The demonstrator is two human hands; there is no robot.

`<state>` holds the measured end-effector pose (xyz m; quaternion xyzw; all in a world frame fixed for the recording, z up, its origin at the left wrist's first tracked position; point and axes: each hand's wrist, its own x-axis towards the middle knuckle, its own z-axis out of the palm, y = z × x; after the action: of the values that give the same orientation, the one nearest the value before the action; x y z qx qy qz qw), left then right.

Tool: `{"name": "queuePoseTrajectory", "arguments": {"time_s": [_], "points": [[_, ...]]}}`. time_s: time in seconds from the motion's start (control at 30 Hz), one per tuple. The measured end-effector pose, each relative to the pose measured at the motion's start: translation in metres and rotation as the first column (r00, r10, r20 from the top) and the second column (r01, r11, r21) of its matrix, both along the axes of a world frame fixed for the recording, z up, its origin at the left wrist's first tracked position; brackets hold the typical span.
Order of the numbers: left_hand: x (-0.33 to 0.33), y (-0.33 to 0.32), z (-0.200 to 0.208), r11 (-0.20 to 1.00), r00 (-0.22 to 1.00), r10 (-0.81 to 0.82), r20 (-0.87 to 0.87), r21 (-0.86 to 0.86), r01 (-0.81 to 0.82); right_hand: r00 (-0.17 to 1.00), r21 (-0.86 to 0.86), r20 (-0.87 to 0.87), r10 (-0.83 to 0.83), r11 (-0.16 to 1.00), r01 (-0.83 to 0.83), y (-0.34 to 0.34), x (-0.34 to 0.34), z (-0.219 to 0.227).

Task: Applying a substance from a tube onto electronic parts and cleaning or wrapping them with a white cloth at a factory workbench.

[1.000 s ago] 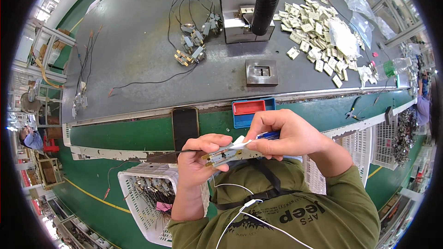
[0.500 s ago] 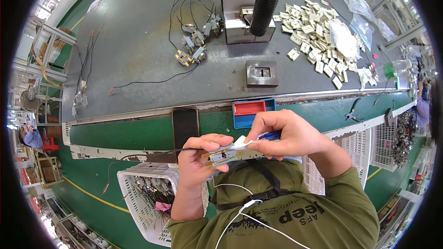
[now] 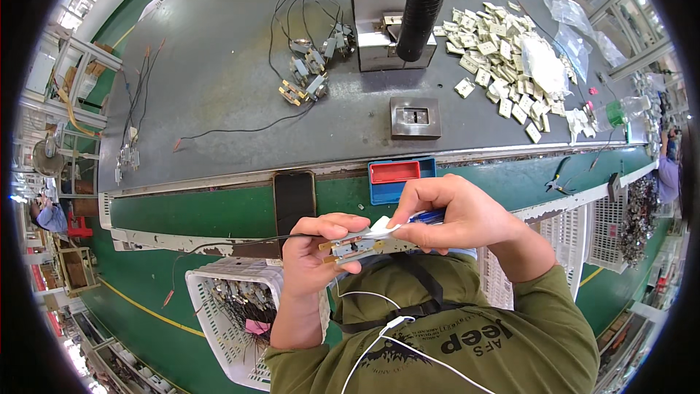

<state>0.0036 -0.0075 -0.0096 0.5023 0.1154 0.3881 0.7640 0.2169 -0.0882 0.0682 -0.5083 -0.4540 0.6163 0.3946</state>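
My left hand (image 3: 310,252) is closed around a small grey electrical part (image 3: 355,249) with brass-coloured metal prongs. A thin black wire (image 3: 251,242) runs out from it to the left and hangs down. My right hand (image 3: 463,213) pinches a white, soft-looking piece (image 3: 380,225), like cloth or paper, against the right end of the grey part's upper side. A blue pen-like tool (image 3: 429,215) lies across that same hand, partly covered by the fingers. Both hands are held close to my body, below the table edge.
On the grey table (image 3: 219,66) lie wired grey parts (image 3: 310,73), a metal block (image 3: 415,117) and a heap of cream tiles (image 3: 503,58) near a black-columned machine (image 3: 426,7). A blue tray (image 3: 386,193) and phone (image 3: 294,201) rest nearer. A white basket (image 3: 226,350) stands lower left.
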Motion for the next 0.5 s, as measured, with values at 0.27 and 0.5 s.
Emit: {"name": "queuePoseTrajectory", "arguments": {"time_s": [0.27, 0.5], "points": [[0.0003, -0.0013, -0.0003, 0.999, 1.000, 0.006, -0.009, -0.045, -0.006, 1.000, -0.003, 0.004, -0.021, 1.000, 0.021, 0.0013, -0.0027, 0.0058], [0.0009, 0.0005, -0.0002, 0.999, 1.000, 0.002, -0.030, -0.050, -0.004, 0.998, 0.072, 0.049, -0.027, 0.997, 0.024, 0.0008, -0.0039, 0.0025]]}}
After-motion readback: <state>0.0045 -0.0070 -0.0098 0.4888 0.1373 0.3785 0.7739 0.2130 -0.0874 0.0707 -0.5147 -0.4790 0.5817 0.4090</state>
